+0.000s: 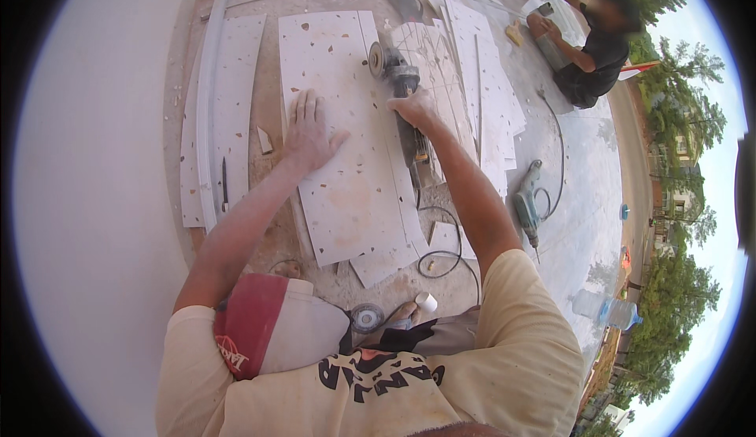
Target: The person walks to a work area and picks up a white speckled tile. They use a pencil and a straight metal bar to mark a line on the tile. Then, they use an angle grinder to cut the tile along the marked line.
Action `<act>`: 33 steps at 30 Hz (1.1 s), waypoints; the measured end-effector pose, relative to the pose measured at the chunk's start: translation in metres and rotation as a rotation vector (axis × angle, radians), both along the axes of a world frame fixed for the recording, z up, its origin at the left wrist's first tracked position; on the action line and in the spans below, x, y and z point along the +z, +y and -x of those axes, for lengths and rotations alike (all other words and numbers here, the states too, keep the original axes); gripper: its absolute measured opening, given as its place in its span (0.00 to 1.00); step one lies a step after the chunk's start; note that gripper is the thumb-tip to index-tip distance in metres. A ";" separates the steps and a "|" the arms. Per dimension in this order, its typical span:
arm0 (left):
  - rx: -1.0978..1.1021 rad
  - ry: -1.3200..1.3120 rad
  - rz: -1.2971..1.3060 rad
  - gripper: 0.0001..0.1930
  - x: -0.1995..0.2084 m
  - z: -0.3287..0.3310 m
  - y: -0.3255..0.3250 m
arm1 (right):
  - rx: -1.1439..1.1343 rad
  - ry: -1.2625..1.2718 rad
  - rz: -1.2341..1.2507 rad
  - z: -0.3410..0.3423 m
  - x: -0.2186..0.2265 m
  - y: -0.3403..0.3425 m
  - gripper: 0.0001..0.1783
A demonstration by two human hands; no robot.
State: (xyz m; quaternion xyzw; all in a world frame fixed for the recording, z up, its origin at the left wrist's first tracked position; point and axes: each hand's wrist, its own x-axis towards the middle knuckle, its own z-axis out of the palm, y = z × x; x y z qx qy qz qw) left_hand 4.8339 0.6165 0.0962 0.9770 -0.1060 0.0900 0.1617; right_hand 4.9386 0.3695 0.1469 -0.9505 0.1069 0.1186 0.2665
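Observation:
My left hand [312,134] lies flat with fingers stretched on a white speckled tile [346,209], pressing near its left side. A thin line runs lengthwise along the tile's right side. My right hand [413,110] is wrapped round the body of an angle grinder [405,83], whose disc [376,59] stands at the tile's right side near the far end. Whether the disc touches the tile or is spinning, I cannot tell. Under and beside the grinder lies a stack of dusty, lined tiles [441,67].
At left lie a long metal straightedge [211,106], a black pen [224,181] and tile strips [240,83]. A green drill [529,205] with its cord lies at right. A dark cable [449,254] loops near my legs. Another person [602,43] sits at the far right.

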 end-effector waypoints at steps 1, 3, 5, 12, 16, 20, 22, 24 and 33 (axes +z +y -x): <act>0.003 0.003 -0.004 0.47 0.000 0.000 0.000 | 0.008 -0.005 -0.008 0.002 0.000 0.000 0.41; 0.004 0.029 -0.011 0.47 0.000 0.000 0.001 | 0.009 0.051 -0.035 0.006 0.002 -0.002 0.41; 0.003 0.038 -0.019 0.47 0.001 0.000 0.001 | 0.006 0.082 -0.055 0.012 0.003 -0.004 0.41; 0.005 -0.014 -0.019 0.47 -0.001 0.000 0.001 | -0.011 0.078 -0.052 0.031 0.009 -0.007 0.40; 0.005 -0.033 -0.022 0.47 -0.001 0.001 0.001 | -0.014 0.052 -0.048 0.041 0.005 -0.011 0.40; -0.001 -0.037 -0.022 0.47 -0.001 0.001 0.002 | -0.014 0.044 -0.060 0.048 -0.001 -0.016 0.39; 0.002 -0.035 -0.029 0.47 -0.002 0.001 0.002 | -0.034 0.050 -0.047 0.054 0.002 -0.015 0.38; 0.001 -0.047 -0.027 0.47 -0.004 0.001 0.003 | -0.027 0.051 -0.073 0.058 0.001 -0.018 0.38; -0.006 -0.064 -0.011 0.47 -0.007 0.001 0.004 | -0.021 0.105 -0.044 0.080 0.019 -0.017 0.43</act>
